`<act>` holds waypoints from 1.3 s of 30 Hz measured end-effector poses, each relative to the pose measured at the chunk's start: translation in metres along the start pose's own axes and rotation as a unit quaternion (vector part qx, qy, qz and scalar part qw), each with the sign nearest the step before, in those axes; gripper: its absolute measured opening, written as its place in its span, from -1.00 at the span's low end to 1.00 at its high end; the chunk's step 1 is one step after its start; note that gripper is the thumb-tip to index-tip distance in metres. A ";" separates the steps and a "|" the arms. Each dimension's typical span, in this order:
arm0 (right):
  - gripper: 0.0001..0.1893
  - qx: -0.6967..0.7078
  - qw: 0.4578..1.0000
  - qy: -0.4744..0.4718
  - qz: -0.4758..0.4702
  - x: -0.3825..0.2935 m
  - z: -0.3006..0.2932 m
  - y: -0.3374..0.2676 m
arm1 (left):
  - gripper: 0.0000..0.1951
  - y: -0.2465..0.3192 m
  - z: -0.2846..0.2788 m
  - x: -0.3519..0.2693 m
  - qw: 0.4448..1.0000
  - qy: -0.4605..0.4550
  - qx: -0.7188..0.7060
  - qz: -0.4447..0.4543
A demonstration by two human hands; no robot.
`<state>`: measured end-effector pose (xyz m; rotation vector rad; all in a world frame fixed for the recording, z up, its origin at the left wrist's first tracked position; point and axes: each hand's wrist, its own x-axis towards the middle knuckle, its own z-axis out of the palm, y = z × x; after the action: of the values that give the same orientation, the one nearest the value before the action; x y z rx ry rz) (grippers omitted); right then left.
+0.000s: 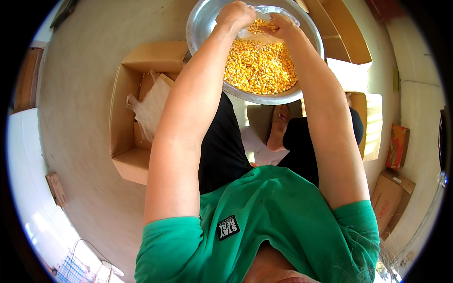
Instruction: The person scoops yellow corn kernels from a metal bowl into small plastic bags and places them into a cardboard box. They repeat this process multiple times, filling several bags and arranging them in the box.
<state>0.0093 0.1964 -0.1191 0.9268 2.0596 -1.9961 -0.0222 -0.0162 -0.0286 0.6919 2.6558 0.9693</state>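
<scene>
A round metal basin (199,33) in front of me holds a heap of yellow corn kernels (262,67). Over its far part lies a clear plastic bag (274,9), its mouth spread and some kernels showing in it. My left hand (236,16) is closed on the bag's edge at the far left. At the right side of the bag, my right hand (286,27) has corn kernels between thumb and fingers. Part of the bag is hidden by both hands.
Left of my leg stands an open cardboard box (124,106) with a translucent plastic bag (154,106) inside. More open cardboard boxes (348,28) (371,123) stand at the right. A red box (397,146) and a brown carton (389,201) lie along the right wall.
</scene>
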 end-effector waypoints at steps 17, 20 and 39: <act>-0.64 -0.635 0.738 -0.147 -0.178 -0.164 -0.008 -0.090 | -0.50 -0.009 0.004 0.019 0.996 -0.046 0.041 -0.065; -0.59 -0.490 0.803 -0.229 -0.251 -0.225 0.016 -0.119 | -0.50 -0.017 0.000 0.019 0.995 -0.072 0.054 -0.042; -0.43 -0.054 0.571 -0.746 -0.339 -0.385 0.101 -0.096 | -0.56 -0.004 -0.013 -0.002 0.993 -0.077 0.046 -0.073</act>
<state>0.2384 -0.0217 0.1412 -1.4389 1.2553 -1.5403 -0.0271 -0.0275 -0.0212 0.5585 2.5865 0.7277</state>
